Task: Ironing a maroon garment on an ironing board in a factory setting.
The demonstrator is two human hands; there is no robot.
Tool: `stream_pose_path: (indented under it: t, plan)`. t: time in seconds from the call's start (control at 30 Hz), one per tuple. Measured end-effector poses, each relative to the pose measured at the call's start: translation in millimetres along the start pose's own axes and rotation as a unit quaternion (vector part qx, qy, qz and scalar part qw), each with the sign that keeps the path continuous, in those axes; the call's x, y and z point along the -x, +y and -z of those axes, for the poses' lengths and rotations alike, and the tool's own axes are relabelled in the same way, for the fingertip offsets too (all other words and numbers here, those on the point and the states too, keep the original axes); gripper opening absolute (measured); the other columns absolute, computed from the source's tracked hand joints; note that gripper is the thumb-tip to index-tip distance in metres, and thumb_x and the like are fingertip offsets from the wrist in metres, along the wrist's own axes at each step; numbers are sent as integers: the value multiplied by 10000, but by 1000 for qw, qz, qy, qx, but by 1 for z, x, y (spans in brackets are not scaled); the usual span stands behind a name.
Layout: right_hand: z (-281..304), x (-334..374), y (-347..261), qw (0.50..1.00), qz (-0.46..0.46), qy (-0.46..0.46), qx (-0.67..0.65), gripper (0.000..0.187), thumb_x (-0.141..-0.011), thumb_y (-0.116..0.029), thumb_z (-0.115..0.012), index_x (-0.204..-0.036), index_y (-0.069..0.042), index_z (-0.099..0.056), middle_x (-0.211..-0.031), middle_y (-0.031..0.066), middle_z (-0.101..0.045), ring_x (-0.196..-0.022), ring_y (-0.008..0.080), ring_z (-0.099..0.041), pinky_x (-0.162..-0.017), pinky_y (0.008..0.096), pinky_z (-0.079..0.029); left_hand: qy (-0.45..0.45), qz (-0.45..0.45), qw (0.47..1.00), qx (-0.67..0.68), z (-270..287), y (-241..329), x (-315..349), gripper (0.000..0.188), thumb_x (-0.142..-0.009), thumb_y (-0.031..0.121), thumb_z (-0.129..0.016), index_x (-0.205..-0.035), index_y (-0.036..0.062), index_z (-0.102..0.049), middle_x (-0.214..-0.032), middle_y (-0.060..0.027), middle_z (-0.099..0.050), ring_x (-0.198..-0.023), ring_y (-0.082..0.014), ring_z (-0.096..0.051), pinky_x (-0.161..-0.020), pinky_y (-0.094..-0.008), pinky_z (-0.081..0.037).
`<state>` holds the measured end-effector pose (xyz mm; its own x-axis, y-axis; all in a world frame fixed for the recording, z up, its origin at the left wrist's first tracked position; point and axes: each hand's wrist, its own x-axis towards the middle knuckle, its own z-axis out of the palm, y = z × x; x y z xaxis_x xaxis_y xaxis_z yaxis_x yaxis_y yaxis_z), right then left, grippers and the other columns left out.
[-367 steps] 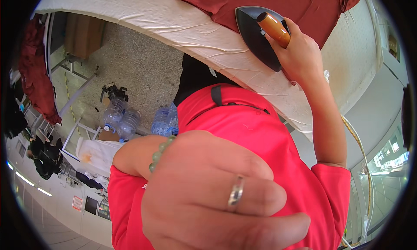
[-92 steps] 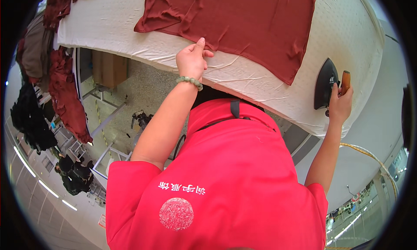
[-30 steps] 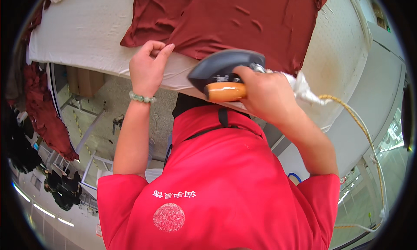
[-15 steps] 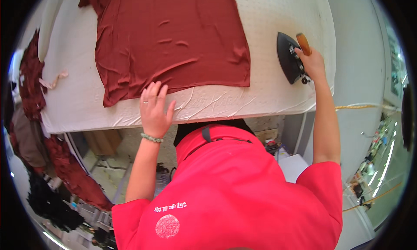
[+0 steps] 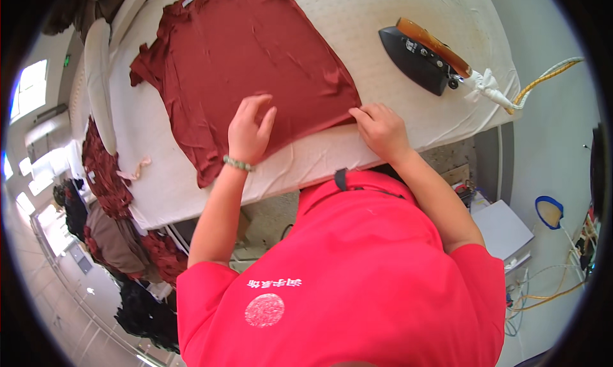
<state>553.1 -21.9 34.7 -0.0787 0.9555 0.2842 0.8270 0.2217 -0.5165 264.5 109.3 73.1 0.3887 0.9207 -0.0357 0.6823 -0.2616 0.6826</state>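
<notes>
A dark red short-sleeved shirt [image 5: 255,67] is spread over a padded white ironing table [image 5: 332,22], its hem toward me. My right hand [image 5: 384,132] pinches the near right corner of that hem between thumb and fingers. Over the lower part of the shirt is my left hand [image 5: 251,129], a beaded bracelet on its wrist. Its fingers bend slightly, thumb apart, and nothing shows in it. To the right rests a black iron [image 5: 415,59] with a brown wooden handle, touched by neither hand.
A white cloth-wrapped cord [image 5: 490,86] runs from the iron over the table's right edge. Crumpled dark red garments [image 5: 105,172] hang at the left edge, near a pale strip [image 5: 134,169]. A long white padded arm [image 5: 99,80] stands at the far left.
My right hand has let go of the iron and moved left to the shirt's hem corner. My left hand has come up off the hem. The view has turned.
</notes>
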Motion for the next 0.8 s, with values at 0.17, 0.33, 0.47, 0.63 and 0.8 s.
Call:
stream_pose_path:
  t: [0.17,0.33,0.47,0.63,0.8]
  plan:
    - [1,0,-4,992,-100,63,-33,284,-812,42,-683,-1066,-84,-693,-896,115,-670,-810,315,-677,-691,391,-551,-7,-171,983,-71,8,-14,-173,265,-918,41,-618,-1169,102,-675,-1126,-109,-692,-964,-312,-703,-796,-388,-572]
    - [1,5,-21,967,-231,92,-50,273,-811,66,-678,-1048,-70,-689,-906,129,-687,-789,325,-684,-690,394,-555,-105,-344,922,-141,-17,-19,-314,359,-891,-16,-595,-1222,114,-644,-1254,-102,-654,-1059,-342,-670,-898,-413,-556]
    - [3,10,-28,954,-279,99,-54,239,-825,57,-687,-1038,-51,-677,-924,135,-706,-789,313,-701,-680,368,-556,-249,-407,850,-223,-23,-11,-367,196,-881,38,-650,-1065,104,-654,-1158,-65,-658,-1028,-344,-672,-873,-422,-558]
    - [-4,9,-35,911,-388,97,-98,166,-869,13,-716,-1025,-37,-691,-918,128,-722,-779,257,-716,-680,333,-558,-369,-331,854,-157,-16,-1,-388,137,-886,49,-702,-1010,40,-644,-1065,-80,-646,-956,-247,-663,-876,-330,-517]
    - [-15,-7,-37,834,-523,123,-130,75,-908,-48,-736,-975,-32,-708,-913,105,-731,-767,207,-716,-698,304,-566,-407,-286,865,-70,-11,-5,-379,119,-907,39,-702,-1020,20,-668,-992,-53,-628,-900,-184,-632,-855,-288,-497]
